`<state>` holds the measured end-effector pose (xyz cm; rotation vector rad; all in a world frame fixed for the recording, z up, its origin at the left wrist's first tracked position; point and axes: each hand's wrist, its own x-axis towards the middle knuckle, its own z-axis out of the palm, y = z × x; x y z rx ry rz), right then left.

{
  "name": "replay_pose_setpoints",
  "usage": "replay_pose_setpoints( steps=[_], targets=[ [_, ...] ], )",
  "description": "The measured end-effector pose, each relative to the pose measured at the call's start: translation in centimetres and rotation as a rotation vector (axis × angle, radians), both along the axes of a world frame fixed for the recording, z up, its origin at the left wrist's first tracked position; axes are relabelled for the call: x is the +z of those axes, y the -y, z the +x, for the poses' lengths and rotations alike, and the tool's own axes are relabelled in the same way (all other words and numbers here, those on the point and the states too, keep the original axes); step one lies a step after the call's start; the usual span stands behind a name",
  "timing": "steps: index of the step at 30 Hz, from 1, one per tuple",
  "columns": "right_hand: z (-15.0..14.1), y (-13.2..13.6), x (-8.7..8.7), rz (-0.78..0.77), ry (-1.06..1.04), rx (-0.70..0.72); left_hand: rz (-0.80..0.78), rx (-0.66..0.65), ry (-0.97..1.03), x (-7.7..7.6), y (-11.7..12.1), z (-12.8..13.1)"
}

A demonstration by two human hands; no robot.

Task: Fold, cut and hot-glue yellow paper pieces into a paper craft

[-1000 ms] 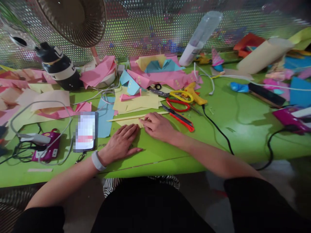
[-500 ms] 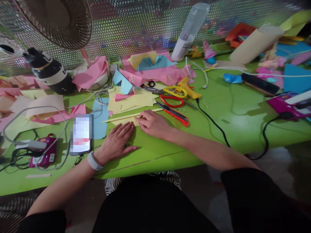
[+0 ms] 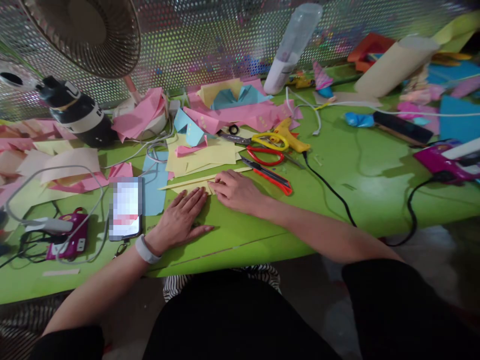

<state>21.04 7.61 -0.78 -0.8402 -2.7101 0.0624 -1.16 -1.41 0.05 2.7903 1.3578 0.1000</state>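
folded yellow paper (image 3: 191, 183) is laid on the green desk (image 3: 243, 232), in front of the person, partly covered by both hands. a long narrow fold or strip is seen along its far edge.

left hand (image 3: 183, 220): laid flat, palm down, fingers stretched and near together, thumb spread; fingertips rested on the paper's near edge. a pale band (image 3: 147, 249) is worn on that wrist. right hand (image 3: 237, 192): fingers bent, tips set down on the paper just beside the left fingertips; whether paper is pinched cannot be told.

yellow sheets (image 3: 213, 156) are stacked just beyond. a red and black cutter (image 3: 267, 176) is placed right of the right hand, with scissors (image 3: 240, 139) and a yellow glue gun (image 3: 290, 136) behind it. left: a blue sheet (image 3: 154, 187), then a phone (image 3: 125, 207), screen pixelated, then a purple power strip (image 3: 73, 235) with cables.

farther back, a black bottle (image 3: 84, 117), a fan (image 3: 86, 30) and a tilted clear bottle (image 3: 296, 42) are seen before a perforated panel (image 3: 198, 45).
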Motion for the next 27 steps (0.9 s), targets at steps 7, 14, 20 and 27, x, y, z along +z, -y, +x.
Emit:
replay_pose_setpoints(
  steps=[7, 14, 20, 27],
  targets=[
    [0.05, -0.09, -0.06, -0.016, -0.004, 0.002, -0.020, 0.012, -0.007, 0.02, -0.06, 0.05],
    [0.08, -0.05, 0.07, -0.046, 0.010, -0.004, -0.030, -0.002, 0.015, -0.13, -0.33, -0.15],
    [0.14, -0.05, 0.08, -0.043, 0.001, -0.005, -0.035, -0.006, 0.013, -0.04, -0.40, -0.16],
    [0.16, -0.05, 0.13, -0.028, 0.014, 0.005, -0.034, 0.014, 0.010, 0.01, -0.39, 0.00]
  ],
)
